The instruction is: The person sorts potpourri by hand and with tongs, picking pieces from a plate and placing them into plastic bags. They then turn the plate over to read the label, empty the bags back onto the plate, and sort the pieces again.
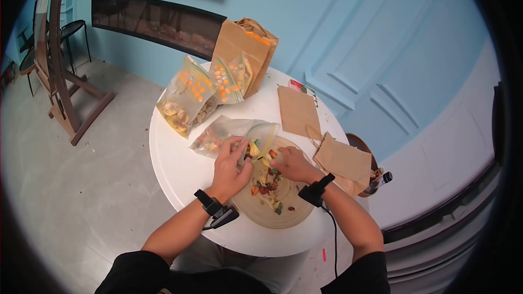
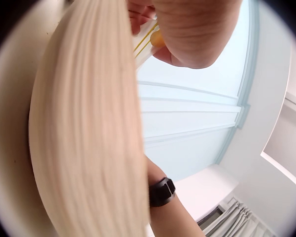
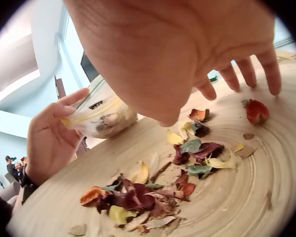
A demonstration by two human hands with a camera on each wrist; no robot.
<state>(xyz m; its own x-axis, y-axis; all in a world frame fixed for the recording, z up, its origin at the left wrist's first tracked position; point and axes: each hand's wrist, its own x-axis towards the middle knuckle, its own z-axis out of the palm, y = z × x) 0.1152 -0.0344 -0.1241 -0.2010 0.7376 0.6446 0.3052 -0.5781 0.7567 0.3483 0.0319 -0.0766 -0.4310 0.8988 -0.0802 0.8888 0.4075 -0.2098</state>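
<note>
My left hand (image 1: pixel 231 170) holds the mouth of a clear zip bag (image 3: pixel 104 111) with dried pieces inside, which lies at the back edge of a round wooden tray (image 1: pixel 297 215). In the right wrist view its fingers grip the yellow zip edge. My right hand (image 1: pixel 295 164) is over the tray with fingers stretched downward, right at the tray surface by the bag's opening. Dried petals (image 3: pixel 133 195) in dark red, yellow and green are scattered on the tray under it. A red dried bud (image 3: pixel 257 112) lies close to its fingertips.
On the white round table (image 1: pixel 169 169) stand filled zip bags (image 1: pixel 185 95) with orange dots and a tall brown paper bag (image 1: pixel 261 49). A flat brown paper bag (image 1: pixel 298 110) and another with handles (image 1: pixel 343 160) lie at the right. A wooden easel (image 1: pixel 68 76) stands on the floor.
</note>
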